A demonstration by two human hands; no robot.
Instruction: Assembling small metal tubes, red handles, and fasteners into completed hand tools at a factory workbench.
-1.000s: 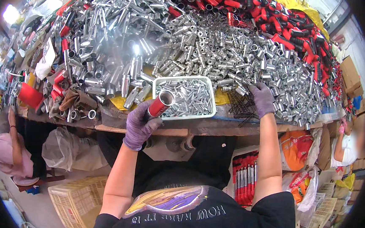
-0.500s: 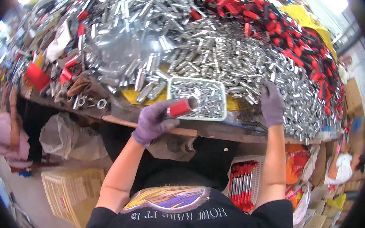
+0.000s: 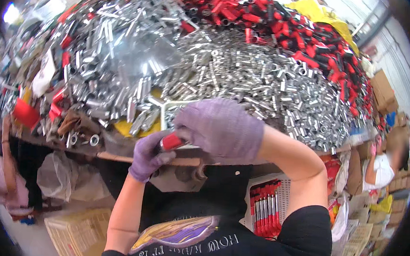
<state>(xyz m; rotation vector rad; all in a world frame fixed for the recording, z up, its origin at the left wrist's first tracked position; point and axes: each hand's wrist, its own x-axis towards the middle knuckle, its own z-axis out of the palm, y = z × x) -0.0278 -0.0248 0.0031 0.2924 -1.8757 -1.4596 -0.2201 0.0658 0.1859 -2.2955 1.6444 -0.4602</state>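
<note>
Purple-gloved left hand (image 3: 147,157): closed around a red tube (image 3: 171,142), held just above the table edge (image 3: 117,157). Purple-gloved right hand (image 3: 219,128): curled over the upper end of the same tube, fingers bent together; whether the tube end is pinched cannot be told. White basket (image 3: 164,111): partly hidden behind both hands. Silver metal tubes (image 3: 246,78): heaped across the table. Red-and-black pieces (image 3: 269,23): piled at the far side.
</note>
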